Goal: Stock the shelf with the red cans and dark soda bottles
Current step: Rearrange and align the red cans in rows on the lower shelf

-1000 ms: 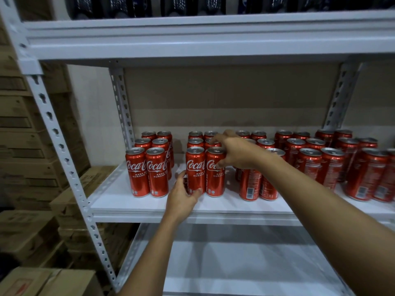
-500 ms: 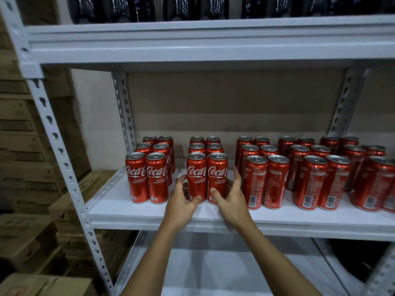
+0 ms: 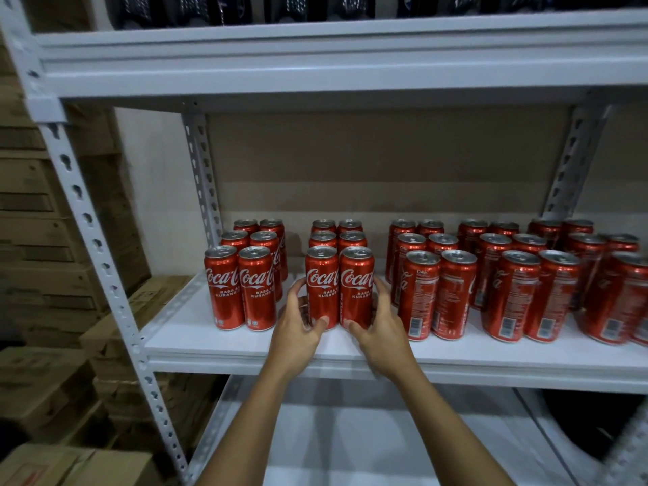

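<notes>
Red Coca-Cola cans stand in groups on the white middle shelf [image 3: 196, 331]. My left hand [image 3: 298, 324] wraps the left side of the front-left red can [image 3: 321, 275] of the middle group, its thumb on the can's front. Mirroring it, my right hand [image 3: 384, 324] wraps the right side of the front-right can [image 3: 356, 275]. Both cans stand upright, side by side and touching, labels facing me. Dark soda bottles [image 3: 231, 8] line the top shelf, only their bases showing.
A left group of cans [image 3: 240, 285] stands a hand's width away. Many more cans [image 3: 508, 292] fill the right of the shelf, labels turned away. A perforated grey post [image 3: 91, 222] frames the left. Cardboard boxes [image 3: 42, 275] are stacked beyond it. The lower shelf [image 3: 350, 450] is bare.
My right hand came down from the can tops on the right to the front-right can of the middle group. Both hands now close in on the front pair.
</notes>
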